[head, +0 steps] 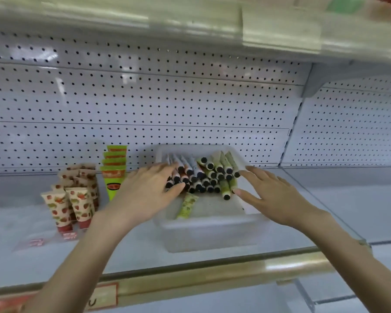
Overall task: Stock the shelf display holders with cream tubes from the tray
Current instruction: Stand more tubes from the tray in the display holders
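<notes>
We see both arms stretched forward over the shelf [339, 199], palms down, toward the clear plastic tray [212, 233] standing on it. Our left hand [149, 190] lies over the tray's left rim, fingers straight and spread, their tips at the dark caps of the piled cream tubes [203, 177]; we cannot tell whether they touch. Our right hand [271, 195] is at the tray's right side, fingers likewise straight and apart. Neither grip holds anything. The tubes lean in a heap at the tray's back, and one green tube [187, 205] lies alone in front. Left of the tray stand strawberry-print tubes [70, 199] and green-and-orange tubes [113, 170], caps down
</notes>
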The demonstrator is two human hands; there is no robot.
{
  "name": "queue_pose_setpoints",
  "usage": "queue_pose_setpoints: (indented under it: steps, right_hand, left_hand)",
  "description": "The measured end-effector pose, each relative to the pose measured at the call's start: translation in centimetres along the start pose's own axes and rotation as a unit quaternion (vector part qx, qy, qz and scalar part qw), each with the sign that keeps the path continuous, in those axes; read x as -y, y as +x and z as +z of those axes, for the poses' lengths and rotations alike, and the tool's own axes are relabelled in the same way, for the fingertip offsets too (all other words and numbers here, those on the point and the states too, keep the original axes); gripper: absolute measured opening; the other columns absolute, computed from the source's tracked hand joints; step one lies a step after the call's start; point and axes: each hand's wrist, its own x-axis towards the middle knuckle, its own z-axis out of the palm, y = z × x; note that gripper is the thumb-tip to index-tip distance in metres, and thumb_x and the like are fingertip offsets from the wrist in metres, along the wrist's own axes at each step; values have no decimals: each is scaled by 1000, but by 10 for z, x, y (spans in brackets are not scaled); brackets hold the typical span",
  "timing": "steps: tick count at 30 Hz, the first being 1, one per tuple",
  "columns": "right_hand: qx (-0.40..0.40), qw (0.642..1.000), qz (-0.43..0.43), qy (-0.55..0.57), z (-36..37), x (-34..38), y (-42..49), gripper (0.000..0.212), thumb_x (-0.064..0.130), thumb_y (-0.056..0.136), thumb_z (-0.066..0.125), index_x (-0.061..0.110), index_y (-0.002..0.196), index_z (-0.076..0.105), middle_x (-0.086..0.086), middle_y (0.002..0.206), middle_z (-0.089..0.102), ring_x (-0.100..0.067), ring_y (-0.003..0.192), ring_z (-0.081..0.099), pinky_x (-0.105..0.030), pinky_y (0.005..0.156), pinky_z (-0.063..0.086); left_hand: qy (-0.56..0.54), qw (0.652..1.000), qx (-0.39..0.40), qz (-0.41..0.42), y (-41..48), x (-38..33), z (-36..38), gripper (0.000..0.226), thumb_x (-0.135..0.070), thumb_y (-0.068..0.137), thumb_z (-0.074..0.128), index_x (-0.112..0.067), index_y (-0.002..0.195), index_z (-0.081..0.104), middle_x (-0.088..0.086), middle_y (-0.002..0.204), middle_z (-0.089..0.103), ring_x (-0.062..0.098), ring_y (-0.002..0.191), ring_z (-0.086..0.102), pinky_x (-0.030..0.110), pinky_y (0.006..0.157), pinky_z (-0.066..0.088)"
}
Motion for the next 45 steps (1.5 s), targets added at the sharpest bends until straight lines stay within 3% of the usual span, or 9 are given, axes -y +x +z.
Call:
queue_pose_setpoints:
  steps: [13, 21, 25, 27, 31, 36, 40, 45]
  right_hand:
    - [25, 997, -40, 64, 17, -10, 38, 60, 56, 93, 32, 28, 145, 26, 11, 154, 20, -13, 138, 28, -32, 108, 26]
    - [31, 997, -26, 67, 13, -8, 66, 54, 48, 96, 38, 29, 144, 25, 11, 151, 24, -13, 135, 31, -31, 103, 31]
    - [58, 994, -11, 91, 9, 2, 90, 52, 47, 96, 40, 32, 143, 24, 14, 149, 25, -13, 123, 44, -33, 96, 36]
    - [62, 993, -8, 98, 10, 3, 103, 54, 46, 95, 42, 30, 144, 25, 12, 150, 25, -15, 118, 48, -37, 99, 39]
    - [53, 995, -15, 87, 13, 3, 130, 56, 41, 95, 45, 21, 144, 28, 2, 150, 29, -19, 128, 41, -36, 99, 35]
    - [46, 995, -13, 93, 19, 16, 160, 53, 48, 95, 43, 18, 139, 38, -5, 136, 49, -23, 117, 51, -37, 95, 39]
    - [32, 997, 3, 71, 31, 28, 173, 50, 50, 92, 46, 18, 129, 49, -5, 121, 60, -23, 104, 57, -36, 86, 45]
    - [-14, 996, 20, 82, 34, 24, 172, 26, 35, 91, 53, 13, 105, 59, -5, 95, 62, -18, 72, 51, -25, 54, 33]
  left_hand:
    - [-9, 996, 50, -72, 21, -6, 22, 53, -43, 97, 33, -25, 146, 23, -1, 151, 29, 26, 134, 31, 38, 104, 31]
    - [-22, 997, 46, -62, 46, 0, 31, 51, -42, 97, 32, -22, 144, 26, -4, 150, 29, 20, 136, 24, 36, 107, 25]
    - [-30, 996, 56, -55, 51, 4, 34, 52, -42, 98, 31, -23, 146, 23, -3, 151, 26, 19, 138, 20, 36, 108, 24]
    - [-33, 996, 59, -52, 53, 6, 36, 51, -42, 98, 30, -23, 145, 23, -4, 151, 25, 19, 138, 20, 35, 107, 24]
    - [-35, 997, 58, -46, 58, 9, 36, 49, -42, 98, 30, -23, 143, 27, -3, 149, 28, 19, 137, 22, 34, 106, 25]
    - [-56, 996, 63, -43, 65, 9, 39, 47, -41, 98, 31, -23, 141, 30, -3, 146, 32, 19, 135, 24, 33, 105, 25]
    - [-63, 995, 65, -42, 66, 8, 41, 45, -41, 98, 32, -23, 140, 31, -3, 146, 33, 19, 134, 26, 32, 103, 25]
    - [-72, 995, 54, -45, 63, 9, 41, 45, -41, 98, 32, -24, 140, 31, -5, 147, 33, 19, 134, 26, 33, 104, 26]
